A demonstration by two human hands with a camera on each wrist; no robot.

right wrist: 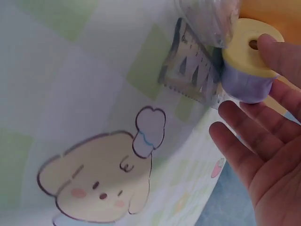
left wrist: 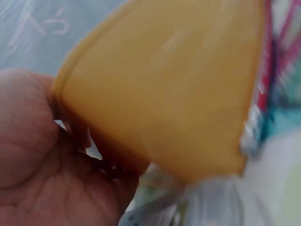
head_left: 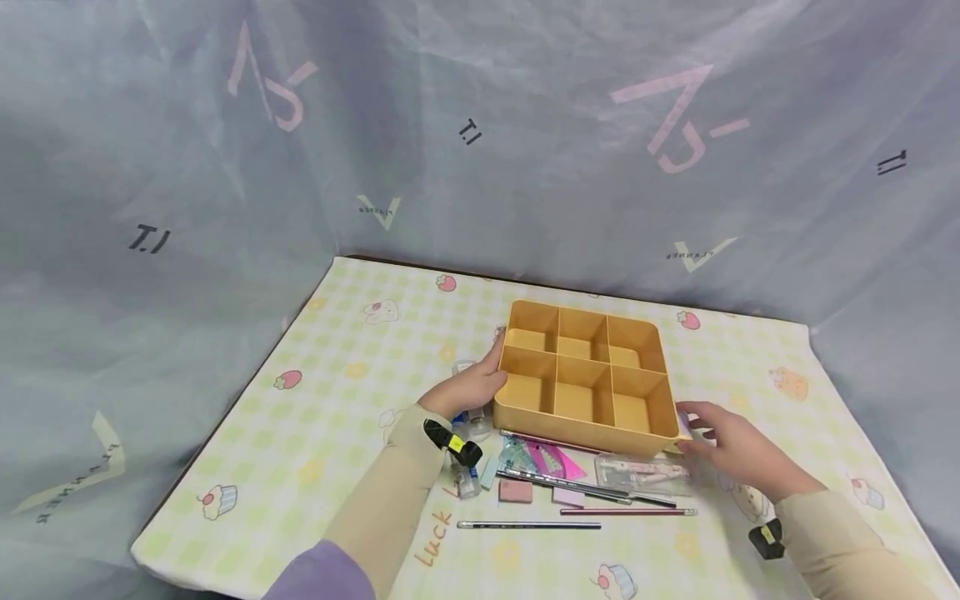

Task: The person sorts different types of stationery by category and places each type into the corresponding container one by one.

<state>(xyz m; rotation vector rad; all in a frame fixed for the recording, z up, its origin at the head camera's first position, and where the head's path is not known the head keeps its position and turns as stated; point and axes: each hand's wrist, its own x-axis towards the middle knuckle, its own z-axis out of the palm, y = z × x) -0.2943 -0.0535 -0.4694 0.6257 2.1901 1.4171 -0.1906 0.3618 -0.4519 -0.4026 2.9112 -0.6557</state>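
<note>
Left grip [head_left: 467,390] is clasping the yellow six-compartment tray [head_left: 585,431] beyond the pencils [head_left: 532,525], while right grip [head_left: 737,442] is lying at the pencil sharpener [right wrist: 247,70], whether pinching I cannot tell, so sideways tray slippage is risking toppling it.

Small curtained-off tabletop station. Grey-blue fabric sheeting [head_left: 547,208], printed with reversed "PLANNER" lettering [head_left: 690,256], hangs behind and to both sides of a table [head_left: 262,442] under a pale checked cloth with strawberry [head_left: 288,380] and cupcake [head_left: 217,502] prints. Pencils [head_left: 528,525], erasers [head_left: 515,492] and a yellow divided tray [head_left: 585,431] suggest desk use; sheeting hides the room beyond, home or office undeterminable.
</note>
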